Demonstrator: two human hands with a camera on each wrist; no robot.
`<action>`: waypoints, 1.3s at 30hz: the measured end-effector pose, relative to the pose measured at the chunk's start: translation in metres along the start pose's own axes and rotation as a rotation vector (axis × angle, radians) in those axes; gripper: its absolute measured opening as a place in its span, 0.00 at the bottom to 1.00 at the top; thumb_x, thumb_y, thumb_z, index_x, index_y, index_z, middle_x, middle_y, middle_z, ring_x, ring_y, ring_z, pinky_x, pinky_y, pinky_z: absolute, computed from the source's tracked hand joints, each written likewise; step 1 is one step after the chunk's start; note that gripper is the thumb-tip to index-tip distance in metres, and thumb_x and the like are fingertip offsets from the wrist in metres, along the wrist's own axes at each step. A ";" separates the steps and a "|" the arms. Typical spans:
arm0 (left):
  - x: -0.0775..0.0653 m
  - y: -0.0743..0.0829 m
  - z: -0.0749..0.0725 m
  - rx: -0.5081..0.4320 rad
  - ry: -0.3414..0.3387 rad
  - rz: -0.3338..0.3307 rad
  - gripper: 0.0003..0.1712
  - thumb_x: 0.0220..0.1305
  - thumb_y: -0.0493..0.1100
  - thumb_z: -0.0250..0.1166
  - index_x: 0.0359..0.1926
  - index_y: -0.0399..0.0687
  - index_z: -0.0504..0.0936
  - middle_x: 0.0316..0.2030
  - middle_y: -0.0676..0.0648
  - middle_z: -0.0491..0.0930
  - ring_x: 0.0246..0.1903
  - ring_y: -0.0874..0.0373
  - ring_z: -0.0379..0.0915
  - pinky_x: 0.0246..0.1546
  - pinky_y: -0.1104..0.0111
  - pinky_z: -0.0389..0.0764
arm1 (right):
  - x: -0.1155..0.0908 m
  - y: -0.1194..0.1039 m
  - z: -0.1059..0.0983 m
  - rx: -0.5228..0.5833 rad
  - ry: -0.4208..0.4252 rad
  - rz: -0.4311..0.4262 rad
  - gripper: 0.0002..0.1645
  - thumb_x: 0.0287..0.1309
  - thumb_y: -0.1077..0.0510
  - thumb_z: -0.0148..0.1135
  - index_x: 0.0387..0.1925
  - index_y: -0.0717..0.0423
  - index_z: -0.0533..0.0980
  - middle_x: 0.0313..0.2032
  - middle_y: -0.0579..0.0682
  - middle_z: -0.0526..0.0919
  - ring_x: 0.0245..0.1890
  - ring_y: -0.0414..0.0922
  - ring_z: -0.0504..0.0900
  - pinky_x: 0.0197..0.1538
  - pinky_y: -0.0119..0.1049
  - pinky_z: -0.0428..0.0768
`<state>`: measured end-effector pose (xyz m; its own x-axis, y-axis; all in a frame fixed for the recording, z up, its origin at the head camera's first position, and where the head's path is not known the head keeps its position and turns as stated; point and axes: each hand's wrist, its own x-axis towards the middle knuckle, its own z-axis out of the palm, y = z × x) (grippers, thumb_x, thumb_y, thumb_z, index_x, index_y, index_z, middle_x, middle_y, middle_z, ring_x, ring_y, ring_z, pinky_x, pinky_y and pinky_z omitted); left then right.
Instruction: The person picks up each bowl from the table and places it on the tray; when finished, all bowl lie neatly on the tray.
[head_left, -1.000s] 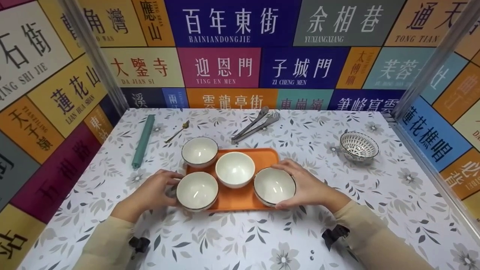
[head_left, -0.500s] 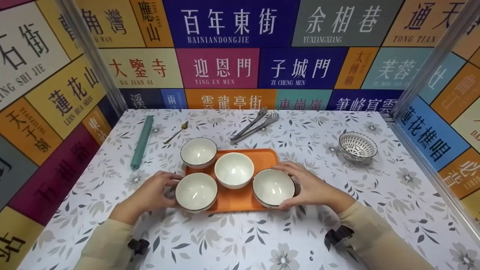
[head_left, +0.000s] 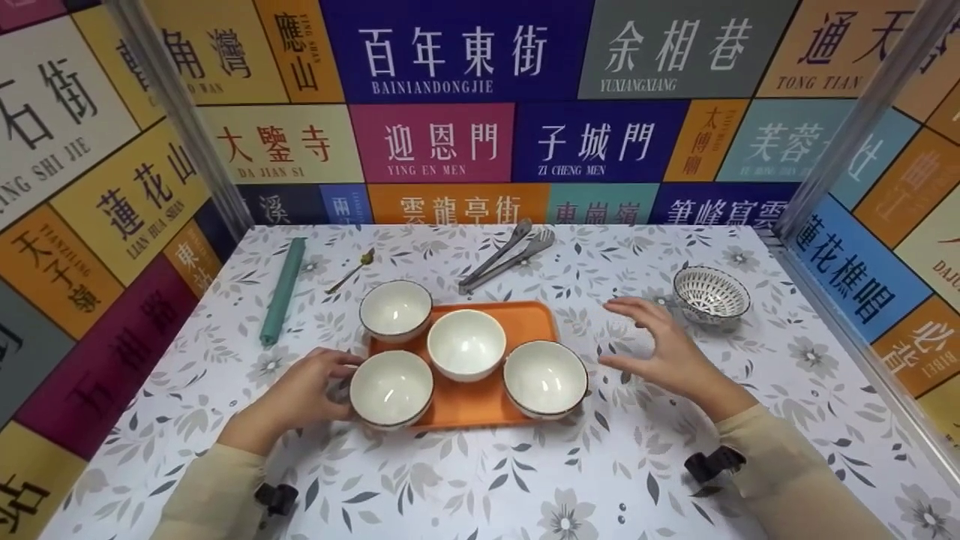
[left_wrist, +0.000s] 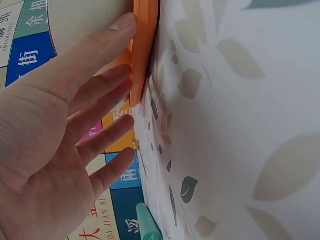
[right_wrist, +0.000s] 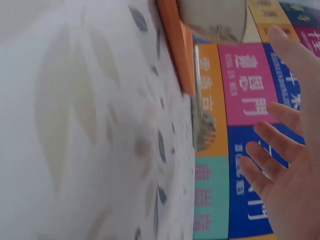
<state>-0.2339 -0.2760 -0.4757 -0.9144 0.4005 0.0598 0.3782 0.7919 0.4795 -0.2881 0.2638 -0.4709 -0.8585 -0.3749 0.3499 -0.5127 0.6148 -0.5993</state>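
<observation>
White bowls with dark rims stand on an orange tray: a front-left bowl, a back-left bowl, and a front-right bowl. A pale-rimmed middle bowl is among them. My left hand is at the left side of the front-left bowl; its fingers are extended in the left wrist view, with the thumb by the tray's edge. To the right of the tray, my right hand is raised apart from the front-right bowl, thumb and fingers spread, holding nothing.
A patterned bowl sits at the back right, beyond my right hand. Metal tongs lie behind the tray. Further left are a small gold-coloured spoon and a green rolled item. Printed walls border the floral tablecloth.
My right hand has let go of the front-right bowl and moved right, away from the tray. The left hand stays beside the front-left bowl. The bowls keep their places on the tray.
</observation>
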 end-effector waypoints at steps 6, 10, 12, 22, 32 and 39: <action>0.000 0.000 0.001 -0.002 -0.003 -0.016 0.31 0.44 0.41 0.83 0.53 0.39 0.88 0.59 0.44 0.82 0.62 0.43 0.73 0.65 0.45 0.74 | -0.003 0.023 -0.026 -0.057 0.092 0.089 0.44 0.50 0.46 0.81 0.67 0.53 0.75 0.66 0.53 0.75 0.68 0.57 0.71 0.65 0.60 0.74; -0.001 -0.001 0.001 0.015 0.006 0.017 0.31 0.44 0.41 0.83 0.53 0.39 0.88 0.58 0.43 0.83 0.61 0.42 0.74 0.64 0.44 0.75 | -0.007 0.036 -0.041 -0.078 0.096 0.161 0.44 0.53 0.43 0.79 0.68 0.53 0.75 0.68 0.57 0.72 0.69 0.62 0.68 0.64 0.64 0.73; -0.002 -0.002 0.000 0.022 0.009 0.023 0.31 0.44 0.41 0.83 0.53 0.39 0.88 0.58 0.43 0.83 0.61 0.42 0.74 0.63 0.44 0.75 | -0.008 0.041 -0.047 -0.092 0.095 0.183 0.44 0.54 0.42 0.78 0.69 0.53 0.74 0.69 0.58 0.71 0.69 0.63 0.66 0.64 0.66 0.71; 0.000 -0.001 0.000 0.015 0.004 0.032 0.31 0.44 0.41 0.82 0.54 0.40 0.88 0.59 0.42 0.83 0.61 0.41 0.74 0.64 0.44 0.75 | -0.007 0.064 -0.071 -0.128 0.147 0.250 0.47 0.52 0.40 0.79 0.68 0.54 0.73 0.70 0.61 0.71 0.70 0.68 0.64 0.68 0.74 0.62; 0.001 0.001 -0.001 0.004 -0.018 -0.014 0.32 0.45 0.42 0.83 0.54 0.39 0.88 0.60 0.43 0.82 0.63 0.42 0.73 0.65 0.44 0.74 | -0.005 0.090 -0.087 -0.192 0.135 0.431 0.69 0.43 0.31 0.80 0.79 0.56 0.58 0.77 0.66 0.55 0.75 0.71 0.50 0.66 0.80 0.58; 0.000 0.001 -0.001 0.006 -0.012 0.001 0.32 0.45 0.41 0.83 0.54 0.40 0.88 0.60 0.43 0.83 0.63 0.41 0.73 0.66 0.44 0.74 | -0.005 0.106 -0.091 -0.160 0.076 0.517 0.77 0.43 0.26 0.77 0.82 0.55 0.48 0.79 0.69 0.46 0.76 0.73 0.47 0.67 0.80 0.55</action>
<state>-0.2338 -0.2752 -0.4746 -0.9122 0.4068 0.0496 0.3801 0.7944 0.4739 -0.3392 0.3938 -0.4705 -0.9943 0.0521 0.0930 -0.0131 0.8061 -0.5917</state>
